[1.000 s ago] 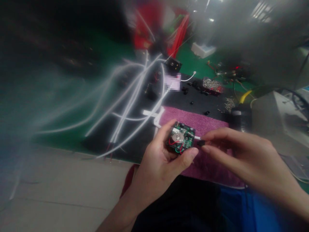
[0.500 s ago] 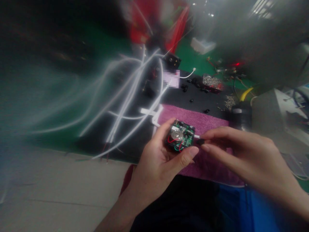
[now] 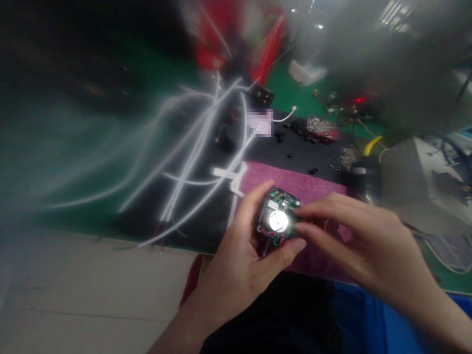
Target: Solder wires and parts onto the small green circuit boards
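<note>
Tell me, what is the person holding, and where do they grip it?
A small circuit module: left hand grips its side edges, right hand fingertips touch its right edge.

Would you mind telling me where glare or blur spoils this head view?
Head view: glare blows out the round metal disc on the small circuit module held by the left hand; the white cables smear leftward; the background is blurred; the right hand stays fairly sharp.

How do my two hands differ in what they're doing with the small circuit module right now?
The left hand wraps the circuit module from below and the side, thumb up along its left edge; the right hand only meets its right edge with pinched fingertips. The left hand comes up from the bottom of the view; the right hand comes in from the right. Both touch the module above the purple towel.
</note>
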Demonstrator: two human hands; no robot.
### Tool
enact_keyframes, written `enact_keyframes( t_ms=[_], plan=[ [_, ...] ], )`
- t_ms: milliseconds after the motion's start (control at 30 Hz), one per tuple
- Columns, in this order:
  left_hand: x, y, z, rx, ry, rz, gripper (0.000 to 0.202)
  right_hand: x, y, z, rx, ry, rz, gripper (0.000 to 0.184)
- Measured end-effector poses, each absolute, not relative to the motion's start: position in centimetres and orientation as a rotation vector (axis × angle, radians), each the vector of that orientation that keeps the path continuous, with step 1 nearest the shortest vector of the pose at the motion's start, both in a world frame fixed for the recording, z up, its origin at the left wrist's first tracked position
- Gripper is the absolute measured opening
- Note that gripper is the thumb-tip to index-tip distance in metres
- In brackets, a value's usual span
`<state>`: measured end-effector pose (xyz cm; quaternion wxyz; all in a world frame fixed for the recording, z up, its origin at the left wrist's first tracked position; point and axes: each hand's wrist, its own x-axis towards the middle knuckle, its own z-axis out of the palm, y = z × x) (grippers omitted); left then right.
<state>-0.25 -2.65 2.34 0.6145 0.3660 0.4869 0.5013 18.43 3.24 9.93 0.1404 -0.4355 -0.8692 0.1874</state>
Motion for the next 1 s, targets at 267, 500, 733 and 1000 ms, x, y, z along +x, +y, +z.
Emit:
enact_keyframes(
  t_ms=[267,500,733,1000],
  plan=[
    [0.09,-2.86,2.56,0.889,1.144,1.204,0.082,19.14,2.88,9.51,-0.99,-2.473,0.594,0.011],
    [0.12,-3.0,2.54,0.888,1.125,1.216,0.082,19.05,2.66,9.14,-0.921,-2.53,0.369,0.009],
    [-0.05,-3.07,2.52,0.912,1.11,1.217,0.08,19.45,2.35,9.35,-0.922,-2.537,0.442,0.017],
    [-0.4,-3.06,2.57,0.907,1.098,1.18,0.083,19.25,2.46,9.23,-0.873,-2.586,0.362,0.022]
  ],
)
